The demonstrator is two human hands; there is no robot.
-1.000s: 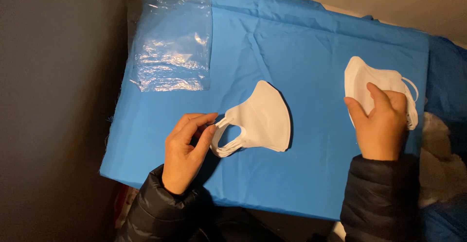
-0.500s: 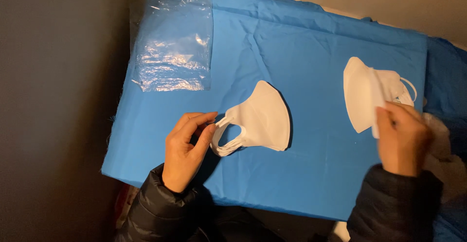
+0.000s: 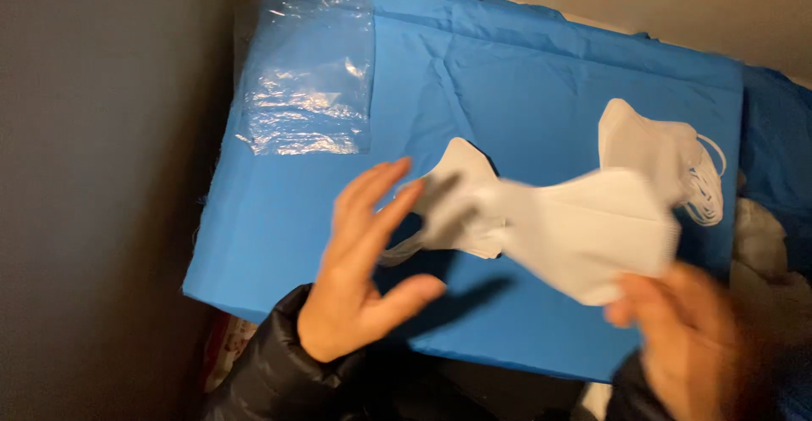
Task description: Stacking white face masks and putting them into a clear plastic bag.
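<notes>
Pinching a white folded face mask (image 3: 584, 231) by its lower corner, the right hand (image 3: 681, 341) lifts it clear of the blue-covered tabletop (image 3: 524, 91); the picture is blurred here, so the exact grip is hard to read. The left hand (image 3: 359, 273) hovers beside it, fingers spread and palm turned inward, gripping nothing, seemingly placed to take the mask's other end. Just behind its fingertips a second white mask (image 3: 452, 205) lies flat on the blue cover, partly hidden. Farther right, a small stack of masks (image 3: 651, 142) rests with ear loops trailing toward the edge. At the far left corner lies a clear, crinkled plastic bag (image 3: 309, 79), rectangular and flat, with no label visible.
</notes>
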